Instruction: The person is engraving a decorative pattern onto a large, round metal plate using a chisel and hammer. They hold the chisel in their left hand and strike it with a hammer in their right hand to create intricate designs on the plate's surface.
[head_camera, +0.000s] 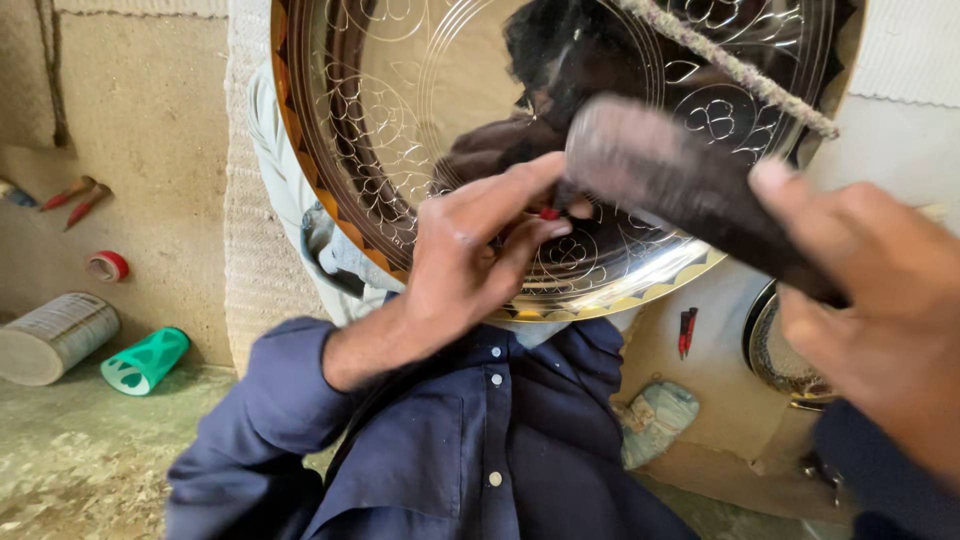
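Observation:
A large round brass plate with engraved flower and ring patterns leans upright against my lap and fills the upper middle of the view. My left hand rests on its face, fingers pinched on a small chisel with a red tip set against the metal. My right hand comes in from the right and grips a dark wooden mallet, whose blurred head hovers just above the chisel. My navy button shirt lies below the plate.
A frayed rope crosses the plate's upper right. On the left floor lie a tin can, a green plastic cup, a red tape roll and red-handled tools. A second plate, a small red-black tool and a cloth bundle sit to the right.

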